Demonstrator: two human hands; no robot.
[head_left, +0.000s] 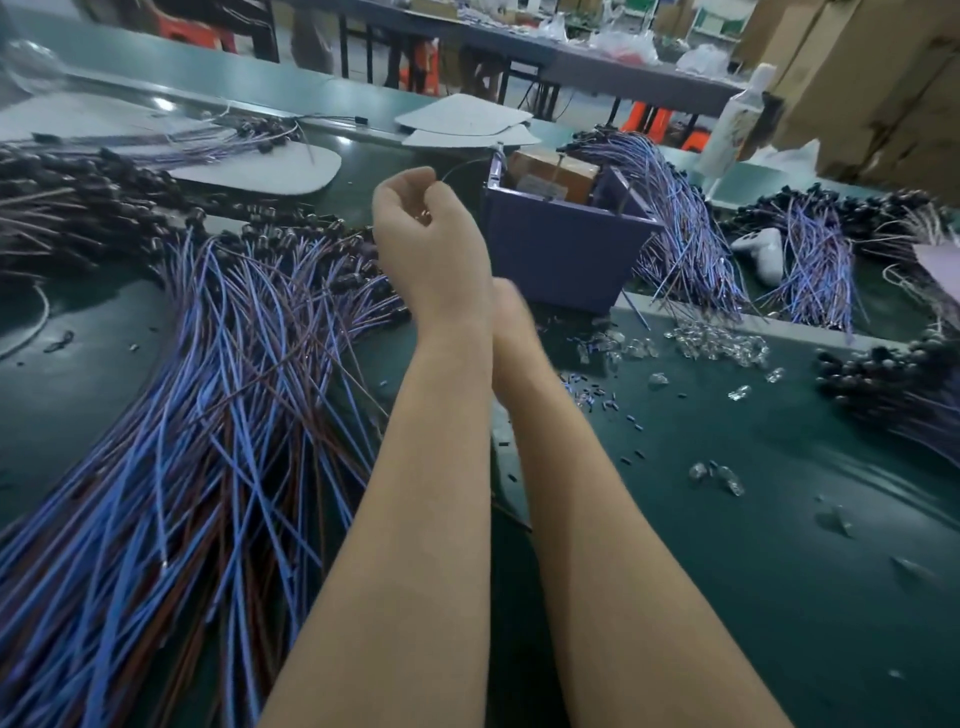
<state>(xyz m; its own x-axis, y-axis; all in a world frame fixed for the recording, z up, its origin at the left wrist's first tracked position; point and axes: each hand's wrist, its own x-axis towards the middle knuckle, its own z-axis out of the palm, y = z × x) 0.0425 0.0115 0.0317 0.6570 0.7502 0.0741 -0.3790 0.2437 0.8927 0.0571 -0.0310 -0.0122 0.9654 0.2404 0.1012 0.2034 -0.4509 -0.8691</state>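
My left hand (415, 223) is raised over the green table, its fingers curled round a small shiny part. A thin wire (462, 167) runs from that hand toward the purple box (561, 254). My right hand (511, 317) lies just behind and below the left wrist; it is blurred and its fingers are hidden. A big fan of blue and brown wires (208, 415) with black ends lies at the left, touching neither hand.
Small clear lenses (717, 345) and tiny black sleeves (613, 405) are scattered on the green mat (727, 571) at the right. More wire bundles (691, 228) lie beside and behind the box. White card pieces (270, 169), a white bottle (737, 119) and cardboard cartons stand farther back.
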